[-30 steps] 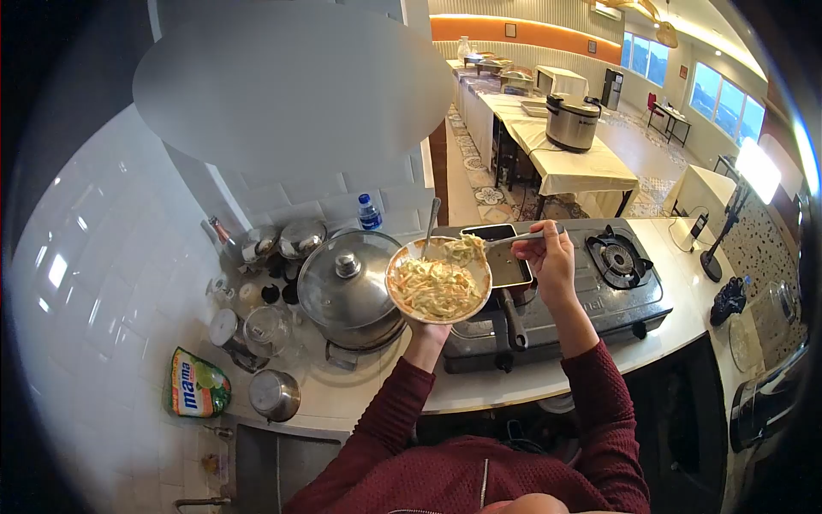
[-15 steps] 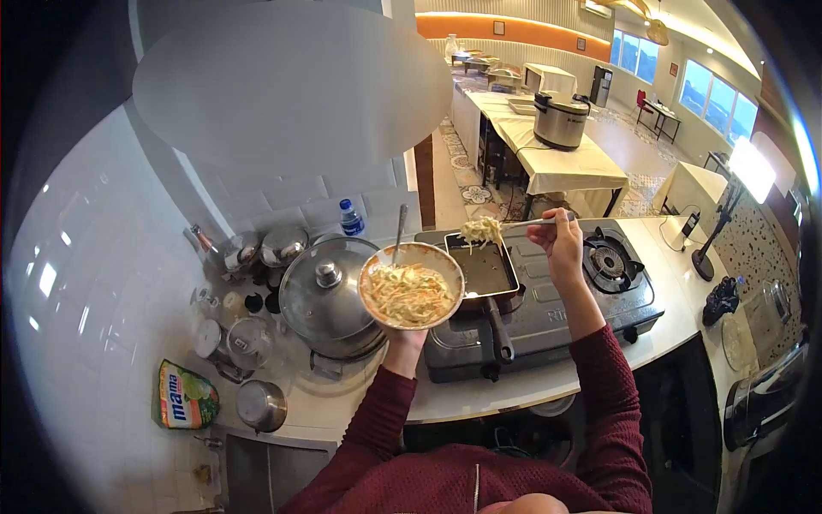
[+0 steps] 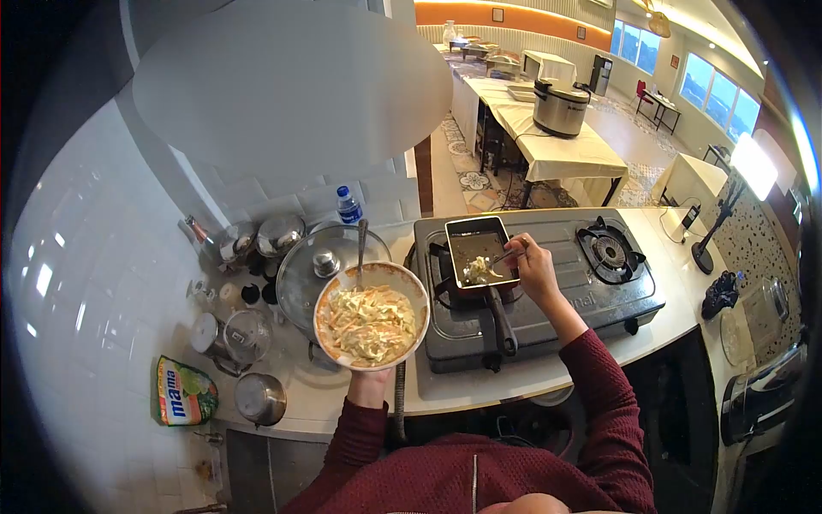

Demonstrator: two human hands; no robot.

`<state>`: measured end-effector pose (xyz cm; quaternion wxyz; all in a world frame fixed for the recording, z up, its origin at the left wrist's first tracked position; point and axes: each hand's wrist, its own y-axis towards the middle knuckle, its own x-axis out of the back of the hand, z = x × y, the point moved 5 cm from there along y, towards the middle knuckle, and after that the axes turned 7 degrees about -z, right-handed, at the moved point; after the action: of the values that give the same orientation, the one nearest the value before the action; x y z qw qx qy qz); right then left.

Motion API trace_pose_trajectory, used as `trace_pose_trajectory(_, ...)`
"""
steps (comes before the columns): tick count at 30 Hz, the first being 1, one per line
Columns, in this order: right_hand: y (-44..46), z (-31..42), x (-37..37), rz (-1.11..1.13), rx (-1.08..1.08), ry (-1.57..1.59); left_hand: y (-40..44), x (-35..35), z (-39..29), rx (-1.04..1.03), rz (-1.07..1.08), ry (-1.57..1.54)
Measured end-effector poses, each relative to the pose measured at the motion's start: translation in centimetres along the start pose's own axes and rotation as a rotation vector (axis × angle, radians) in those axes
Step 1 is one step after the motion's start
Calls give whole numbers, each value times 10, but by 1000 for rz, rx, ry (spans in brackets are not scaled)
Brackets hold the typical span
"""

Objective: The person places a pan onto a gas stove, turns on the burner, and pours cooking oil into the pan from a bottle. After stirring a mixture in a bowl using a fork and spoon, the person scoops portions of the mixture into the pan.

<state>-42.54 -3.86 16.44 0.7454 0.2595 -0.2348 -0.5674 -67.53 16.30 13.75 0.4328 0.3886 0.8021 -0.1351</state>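
Note:
My left hand (image 3: 369, 385) holds up a patterned bowl (image 3: 418, 289) from below, its fingers mostly hidden under it. Shredded vegetable mixture (image 3: 368, 324) fills the bowl, and a spoon (image 3: 361, 248) leans at its back rim. My right hand (image 3: 533, 264) is closed round a utensil, seen only in part, over the right side of a rectangular pan (image 3: 473, 244). A small clump of the mixture (image 3: 479, 270) is in the near part of the pan. The pan sits on the stove's left burner, its black handle (image 3: 502, 323) towards me.
A large pot with a glass lid (image 3: 295, 276) stands behind the bowl. The right burner (image 3: 609, 248) holds nothing. A blue-capped bottle (image 3: 348, 206), a small metal pot (image 3: 260, 399) and a green pouch (image 3: 186, 392) are on the left. A lit lamp (image 3: 753, 168) stands at the right.
The bowl in my left hand has moved left and towards me. My right hand has come down to the pan, and the clump lifted on the utensil before is now in the pan.

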Motion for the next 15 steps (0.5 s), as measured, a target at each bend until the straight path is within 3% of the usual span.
trace_pose_trajectory(3, 1, 30, 3, 112, 119, -52, -7, 8, -8, 91, -19, -139)
trace_pose_trajectory(8, 6, 45, 19, 130, 190, -106, -16, 10, -14, 53, 122, -193)
trace_pose_trajectory(11, 9, 46, 24, 98, 266, -156, -19, 18, -19, 17, -45, -137)
trace_pose_trajectory(15, 11, 53, 34, 62, 335, -152, -30, 2, -25, 14, -26, -160)
